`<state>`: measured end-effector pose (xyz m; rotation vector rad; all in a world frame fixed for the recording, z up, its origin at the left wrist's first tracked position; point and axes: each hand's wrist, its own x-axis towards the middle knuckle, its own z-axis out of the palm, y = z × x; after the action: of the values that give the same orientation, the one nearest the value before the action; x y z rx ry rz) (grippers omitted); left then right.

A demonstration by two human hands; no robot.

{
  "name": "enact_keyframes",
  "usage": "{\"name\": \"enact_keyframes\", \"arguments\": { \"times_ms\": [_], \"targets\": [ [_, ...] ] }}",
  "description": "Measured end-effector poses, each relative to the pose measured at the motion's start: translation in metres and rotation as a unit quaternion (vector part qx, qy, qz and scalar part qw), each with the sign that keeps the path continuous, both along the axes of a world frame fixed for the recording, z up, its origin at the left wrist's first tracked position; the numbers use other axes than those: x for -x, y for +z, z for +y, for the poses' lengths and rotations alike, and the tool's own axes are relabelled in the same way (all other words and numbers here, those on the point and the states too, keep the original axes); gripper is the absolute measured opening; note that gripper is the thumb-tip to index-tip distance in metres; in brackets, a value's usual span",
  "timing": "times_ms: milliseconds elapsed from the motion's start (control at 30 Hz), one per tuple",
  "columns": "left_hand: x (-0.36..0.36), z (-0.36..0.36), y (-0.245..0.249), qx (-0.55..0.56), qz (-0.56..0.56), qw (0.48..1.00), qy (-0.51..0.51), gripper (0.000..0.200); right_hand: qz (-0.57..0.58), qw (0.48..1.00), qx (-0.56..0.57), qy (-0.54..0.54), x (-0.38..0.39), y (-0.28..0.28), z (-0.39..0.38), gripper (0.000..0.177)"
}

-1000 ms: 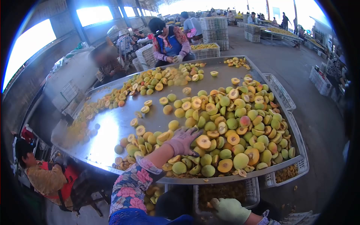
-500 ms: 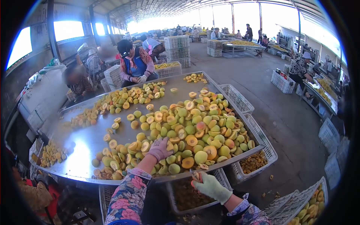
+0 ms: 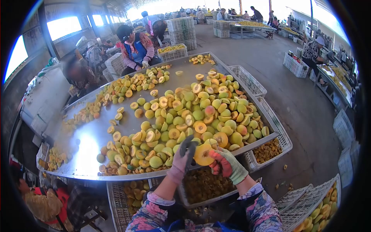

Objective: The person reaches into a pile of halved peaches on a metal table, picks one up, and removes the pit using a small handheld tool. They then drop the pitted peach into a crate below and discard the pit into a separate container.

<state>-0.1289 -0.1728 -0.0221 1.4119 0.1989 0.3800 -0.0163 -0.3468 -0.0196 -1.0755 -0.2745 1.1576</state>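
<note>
In front of me, at the table's near edge, a large yellow peach half (image 3: 203, 155) is held up between both hands, its cut face towards me. My left hand (image 3: 183, 157), in a pink and grey glove, is closed on its left side. My right hand (image 3: 230, 164), in a pale green glove with orange-red fingers, is curled closed at its right side. The small metal tool seen in that fist earlier is mostly hidden by the fingers. Close beyond both hands lies a heap of halved peaches (image 3: 201, 112) on the metal table (image 3: 87, 150).
Under the near edge stands a crate (image 3: 185, 197) of dark pieces, with another crate (image 3: 288, 143) to the right. A tilted crate (image 3: 309, 210) of peaches is at lower right. Across the table sits a person (image 3: 135, 48); stacked crates (image 3: 181, 31) stand behind.
My left hand has left the heap and come back towards my right hand, now with a peach half. My right hand has risen to meet it. The view has shifted slightly.
</note>
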Motion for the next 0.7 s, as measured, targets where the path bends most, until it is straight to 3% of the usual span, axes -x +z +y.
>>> {"name": "enact_keyframes", "arguments": {
  "times_ms": [33,67,167,200,233,300,333,367,400,433,500,567,633,700],
  "targets": [
    [-0.003,0.006,0.005,0.156,0.097,0.983,0.024,0.073,0.002,1.0,0.003,0.001,-0.002,-0.002,0.002,0.033],
    [-0.006,-0.002,0.007,0.205,0.153,0.966,0.033,0.074,-0.033,0.999,0.009,0.031,-0.004,-0.003,0.004,0.034],
    [-0.011,-0.003,-0.011,0.202,0.183,0.962,-0.032,0.065,-0.071,0.996,0.035,0.045,-0.001,-0.011,0.016,0.033],
    [-0.015,0.002,-0.016,0.29,0.218,0.931,-0.034,0.054,-0.08,0.995,0.051,0.023,0.002,-0.012,0.02,0.032],
    [-0.015,0.007,-0.023,0.293,0.22,0.93,-0.034,0.054,-0.078,0.995,0.054,0.025,0.004,-0.009,0.023,0.032],
    [-0.011,0.016,-0.041,0.271,0.106,0.956,-0.043,0.043,-0.184,0.97,0.097,-0.13,0.007,0.0,0.027,0.031],
    [-0.012,0.018,-0.05,0.279,-0.121,0.939,-0.157,0.049,-0.234,0.959,0.083,-0.134,0.005,-0.002,0.027,0.026],
    [-0.012,0.023,-0.057,0.279,-0.121,0.94,-0.155,0.049,-0.233,0.96,0.082,-0.132,0.004,-0.005,0.026,0.026],
    [-0.012,0.027,-0.056,0.132,-0.075,0.98,-0.13,0.054,-0.427,0.889,0.11,-0.122,0.006,-0.008,0.023,0.023],
    [-0.011,0.029,-0.056,-0.018,-0.028,0.994,-0.101,0.061,-0.604,0.779,0.131,-0.107,0.008,-0.008,0.022,0.02],
    [-0.005,0.023,-0.058,-0.037,-0.055,0.996,-0.062,0.063,-0.627,0.762,0.143,-0.071,0.016,-0.007,0.022,0.018],
    [0.001,0.018,-0.067,-0.057,-0.079,0.995,-0.031,0.065,-0.68,0.714,0.161,-0.049,0.023,-0.01,0.022,0.019],
    [0.0,0.019,-0.076,-0.329,-0.055,0.938,0.093,0.06,-0.689,0.704,0.165,-0.052,0.026,-0.009,0.023,0.02],
    [-0.005,0.023,-0.073,-0.309,-0.031,0.949,0.058,0.054,-0.709,0.682,0.172,-0.06,0.028,-0.008,0.024,0.021]
  ]
}}
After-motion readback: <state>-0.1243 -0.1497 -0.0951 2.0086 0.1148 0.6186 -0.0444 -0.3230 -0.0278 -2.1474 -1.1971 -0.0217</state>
